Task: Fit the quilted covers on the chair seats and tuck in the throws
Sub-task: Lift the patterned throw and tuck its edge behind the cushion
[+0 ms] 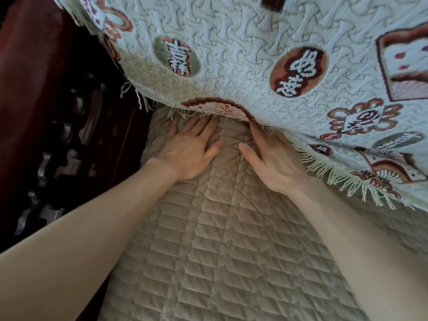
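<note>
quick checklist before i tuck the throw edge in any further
1. Left hand flat on the quilted cover: ok.
2. Right hand flat, fingers at the edge of the throw: ok.
3. Fringe tucked out of sight: not ok, it lies loose over the cover on the right.
4. Cover smooth between the hands: ok, only slight creases.
5. Cover edge seated against the wooden frame: cannot tell, it is in shadow.
6. Fingertips clear of snags under the throw: cannot tell, hidden.
</note>
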The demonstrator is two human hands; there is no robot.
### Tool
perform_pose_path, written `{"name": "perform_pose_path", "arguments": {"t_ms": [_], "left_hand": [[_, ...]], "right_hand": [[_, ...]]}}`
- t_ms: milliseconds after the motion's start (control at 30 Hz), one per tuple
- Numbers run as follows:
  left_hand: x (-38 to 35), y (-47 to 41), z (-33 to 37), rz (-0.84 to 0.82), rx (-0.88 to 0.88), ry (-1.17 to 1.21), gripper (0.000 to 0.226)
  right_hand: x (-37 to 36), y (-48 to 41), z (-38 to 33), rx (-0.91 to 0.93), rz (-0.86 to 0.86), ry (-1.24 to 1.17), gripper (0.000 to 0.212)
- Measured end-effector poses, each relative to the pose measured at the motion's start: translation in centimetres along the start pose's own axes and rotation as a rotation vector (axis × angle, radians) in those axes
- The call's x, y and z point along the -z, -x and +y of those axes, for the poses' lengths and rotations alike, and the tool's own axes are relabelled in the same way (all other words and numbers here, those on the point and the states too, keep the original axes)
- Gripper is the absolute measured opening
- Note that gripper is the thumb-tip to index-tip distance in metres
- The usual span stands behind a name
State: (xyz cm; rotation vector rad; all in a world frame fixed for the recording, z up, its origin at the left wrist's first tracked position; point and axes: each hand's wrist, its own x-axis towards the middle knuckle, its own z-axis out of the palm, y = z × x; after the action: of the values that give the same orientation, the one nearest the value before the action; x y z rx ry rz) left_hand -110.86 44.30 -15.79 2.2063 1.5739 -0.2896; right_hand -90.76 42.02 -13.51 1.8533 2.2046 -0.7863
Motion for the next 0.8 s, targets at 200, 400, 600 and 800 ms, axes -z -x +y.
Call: {"name": "perform_pose_path", "arguments": {"t_ms": [200,400,600,800], "left_hand": [[-0.2,-1.7,0.2,-0.012,0.057,-0.021,0.064],[-1.4,0.7,0.2,0.522,-0.03,-0.006,0.05],[0.0,0.4,-0.6,0.236,0.073,0.011,0.06],[0.2,-1.1,-1.5,0.138,0.08,-0.013,0.066]], "right_hand": [[0.0,-2.5,0.6,-0.038,-0.021,0.108,0.066],[-0.2,-0.1,-0.8,0.022,0.153,0.103,0.064],[-0.6,-0.1,-2.0,0.13,0.133,0.057,0.073],[-0.1,-3.6,-1.9,0.012,-0.022,-0.104,0.06]]}}
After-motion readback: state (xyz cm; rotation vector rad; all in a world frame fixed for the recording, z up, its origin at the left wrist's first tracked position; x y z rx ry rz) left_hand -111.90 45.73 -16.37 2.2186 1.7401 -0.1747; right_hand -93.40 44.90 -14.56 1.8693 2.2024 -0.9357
